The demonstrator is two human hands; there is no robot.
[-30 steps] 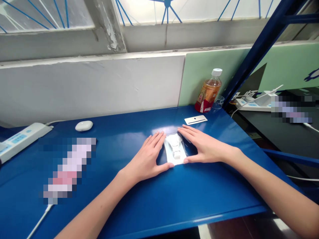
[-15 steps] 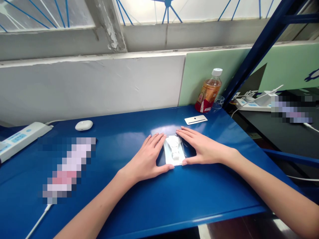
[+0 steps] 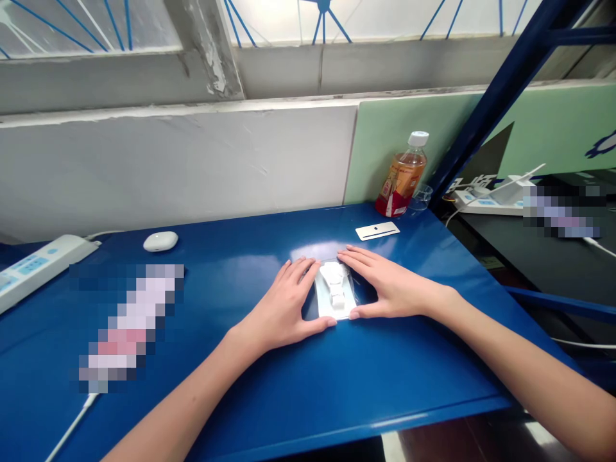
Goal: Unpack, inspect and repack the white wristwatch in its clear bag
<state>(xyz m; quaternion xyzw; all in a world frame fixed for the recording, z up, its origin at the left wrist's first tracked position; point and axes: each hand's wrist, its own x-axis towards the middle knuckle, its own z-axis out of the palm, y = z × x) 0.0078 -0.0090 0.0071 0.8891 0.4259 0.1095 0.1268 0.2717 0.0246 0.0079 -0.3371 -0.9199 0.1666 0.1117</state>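
A small clear plastic package (image 3: 326, 312) lies flat on the blue desk, with a white strap-like item (image 3: 335, 282) on a pale backing inside it. What the white item is, I cannot make out for certain. My left hand (image 3: 289, 301) rests at the package's left edge, fingers stretched out and thumb at its near edge. From the right side, my right hand (image 3: 392, 282) lies open with fingertips by the far corner and thumb at the near right corner. Both hands touch or nearly touch the package without gripping it.
Behind the package lies a white card (image 3: 378, 231), near a bottle of amber drink (image 3: 402, 176). A white earbud case (image 3: 160, 242), a power strip (image 3: 43, 266) and a blurred-out device (image 3: 132, 321) on a cable are at left. A blue metal post (image 3: 495, 96) rises at right.
Both hands and the package hold nearly the same place. The whole view has shifted very slightly.
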